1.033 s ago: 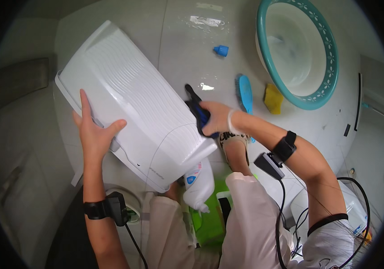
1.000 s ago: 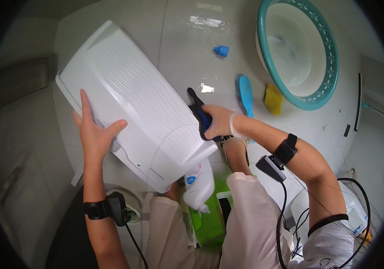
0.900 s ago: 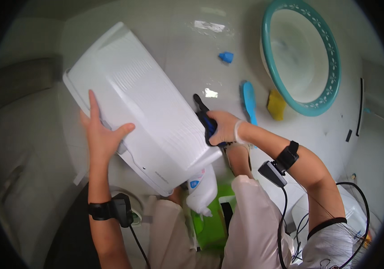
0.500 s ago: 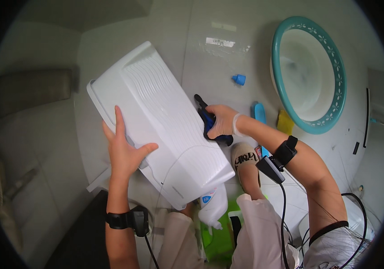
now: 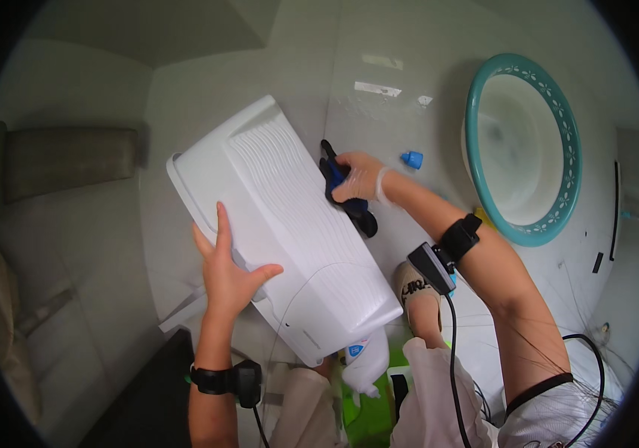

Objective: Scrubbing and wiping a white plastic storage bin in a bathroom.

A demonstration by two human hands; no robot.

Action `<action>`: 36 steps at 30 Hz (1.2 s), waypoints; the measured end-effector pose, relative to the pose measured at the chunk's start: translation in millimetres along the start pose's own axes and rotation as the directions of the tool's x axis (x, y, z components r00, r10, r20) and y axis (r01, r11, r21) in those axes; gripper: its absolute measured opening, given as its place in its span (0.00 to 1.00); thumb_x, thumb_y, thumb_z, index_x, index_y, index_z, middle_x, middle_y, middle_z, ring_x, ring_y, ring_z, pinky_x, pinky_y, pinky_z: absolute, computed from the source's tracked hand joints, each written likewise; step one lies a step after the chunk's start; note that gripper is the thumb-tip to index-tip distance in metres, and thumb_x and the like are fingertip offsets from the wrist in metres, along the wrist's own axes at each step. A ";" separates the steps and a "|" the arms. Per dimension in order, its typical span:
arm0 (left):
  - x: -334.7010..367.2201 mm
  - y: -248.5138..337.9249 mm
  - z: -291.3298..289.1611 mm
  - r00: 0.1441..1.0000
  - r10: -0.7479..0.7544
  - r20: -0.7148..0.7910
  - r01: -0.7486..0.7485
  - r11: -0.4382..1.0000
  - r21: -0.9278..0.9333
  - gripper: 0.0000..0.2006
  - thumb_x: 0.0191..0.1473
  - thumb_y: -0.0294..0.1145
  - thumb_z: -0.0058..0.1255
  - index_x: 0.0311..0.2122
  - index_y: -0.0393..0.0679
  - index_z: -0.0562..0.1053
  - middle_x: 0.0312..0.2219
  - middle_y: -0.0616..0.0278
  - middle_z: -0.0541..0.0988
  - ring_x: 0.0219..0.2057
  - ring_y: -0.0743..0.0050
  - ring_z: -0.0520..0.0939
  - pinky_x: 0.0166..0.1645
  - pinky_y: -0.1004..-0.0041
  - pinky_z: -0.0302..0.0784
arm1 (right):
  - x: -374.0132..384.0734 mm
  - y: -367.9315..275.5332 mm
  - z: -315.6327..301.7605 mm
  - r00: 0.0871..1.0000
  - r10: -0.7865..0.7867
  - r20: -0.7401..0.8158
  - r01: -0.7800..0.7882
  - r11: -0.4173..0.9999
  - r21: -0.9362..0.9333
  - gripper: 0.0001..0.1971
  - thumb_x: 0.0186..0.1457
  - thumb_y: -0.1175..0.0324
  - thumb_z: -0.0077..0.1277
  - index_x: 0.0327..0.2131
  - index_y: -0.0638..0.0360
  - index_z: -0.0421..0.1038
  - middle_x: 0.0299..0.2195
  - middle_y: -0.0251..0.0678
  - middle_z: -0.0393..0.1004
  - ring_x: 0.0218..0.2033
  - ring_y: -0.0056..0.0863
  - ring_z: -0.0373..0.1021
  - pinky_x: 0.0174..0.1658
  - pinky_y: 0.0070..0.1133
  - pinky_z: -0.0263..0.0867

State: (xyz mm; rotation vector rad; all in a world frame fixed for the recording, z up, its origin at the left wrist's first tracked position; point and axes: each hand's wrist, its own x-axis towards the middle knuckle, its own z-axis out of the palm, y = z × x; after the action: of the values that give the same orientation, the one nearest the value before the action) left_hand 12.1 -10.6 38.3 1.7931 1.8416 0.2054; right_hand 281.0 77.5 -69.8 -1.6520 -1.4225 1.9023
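A large white plastic housing (image 5: 259,187) with wavy ribs along one side stands tilted in front of me. My left hand (image 5: 233,272) lies against its left face, thumb and fingers spread wide. My right hand (image 5: 360,179), with a clear glove-like cuff at the wrist, is closed round a black-and-blue tool (image 5: 334,168). That tool lies along the ribbed right side; whether it touches cannot be made out. Under the near end of the housing, a white spray bottle (image 5: 368,366) shows in part.
A teal-rimmed white basin (image 5: 474,127) sits at the far right. On the pale tiled floor lies a small blue cap-like piece (image 5: 412,159). Something yellow (image 5: 486,217) shows behind my right forearm. A green object (image 5: 364,414) is between my legs. A grey cushioned block (image 5: 73,160) is at left.
My right hand and the black-and-blue tool have moved toward the far end of the housing. The whole view has shifted slightly. My left hand stays at the same spot on the housing.
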 end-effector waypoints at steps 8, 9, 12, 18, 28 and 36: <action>-2.5 -3.1 -0.9 1.000 0.012 -0.007 -0.012 1.000 -0.002 0.68 0.19 0.41 0.77 0.68 0.47 0.45 0.60 0.25 0.43 0.56 0.36 0.68 0.57 0.63 0.68 | 52.0 -27.5 -2.9 1.000 -0.003 -0.029 0.002 0.999 -0.039 0.44 0.31 0.60 0.64 0.54 0.74 0.63 0.46 0.49 0.73 0.48 0.37 0.69 0.52 0.22 0.63; -2.8 -2.8 -1.5 1.000 0.001 -0.002 -0.001 1.000 0.003 0.68 0.20 0.41 0.77 0.68 0.46 0.45 0.60 0.25 0.43 0.56 0.36 0.68 0.57 0.63 0.68 | 56.8 -33.8 -2.8 0.999 0.022 -0.030 -0.023 1.000 -0.016 0.46 0.30 0.59 0.64 0.56 0.73 0.62 0.50 0.52 0.71 0.52 0.41 0.68 0.56 0.23 0.61; -4.1 -1.7 -1.7 0.999 -0.036 -0.021 0.035 0.998 -0.044 0.68 0.16 0.37 0.77 0.67 0.45 0.48 0.59 0.41 0.50 0.56 0.48 0.66 0.59 0.63 0.66 | 71.9 -53.1 -2.1 0.987 0.011 -0.161 -0.022 0.998 -0.067 0.45 0.30 0.59 0.64 0.55 0.72 0.64 0.49 0.54 0.71 0.51 0.42 0.69 0.56 0.24 0.63; -5.2 -1.2 0.8 1.000 0.012 -0.023 -0.012 1.000 -0.017 0.67 0.21 0.38 0.77 0.67 0.46 0.46 0.59 0.28 0.46 0.54 0.36 0.68 0.57 0.62 0.67 | 101.9 -83.3 4.6 0.921 -0.025 -0.389 -0.025 0.992 -0.121 0.40 0.32 0.52 0.65 0.50 0.67 0.70 0.47 0.48 0.75 0.47 0.40 0.73 0.52 0.25 0.66; -10.3 -3.3 1.3 0.998 -0.017 -0.052 0.015 0.999 -0.049 0.66 0.22 0.36 0.77 0.67 0.46 0.45 0.59 0.33 0.48 0.55 0.38 0.68 0.57 0.62 0.67 | 101.0 -91.1 23.9 0.941 0.089 -0.325 -0.091 0.996 0.008 0.32 0.34 0.50 0.63 0.40 0.68 0.76 0.38 0.47 0.78 0.38 0.37 0.76 0.43 0.26 0.69; -18.0 -4.6 7.7 0.996 -0.016 -0.090 0.011 0.999 -0.051 0.64 0.22 0.33 0.76 0.67 0.47 0.47 0.58 0.34 0.50 0.54 0.40 0.69 0.56 0.62 0.68 | 68.4 -92.4 23.5 0.952 0.081 -0.295 -0.112 0.990 -0.089 0.44 0.31 0.53 0.65 0.54 0.68 0.67 0.47 0.51 0.73 0.48 0.37 0.71 0.53 0.24 0.65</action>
State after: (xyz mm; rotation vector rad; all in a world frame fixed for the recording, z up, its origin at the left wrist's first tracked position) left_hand 11.0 -30.3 34.7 1.7624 1.8932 0.3300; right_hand 202.2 160.3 -43.1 -1.9881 -1.3628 1.5699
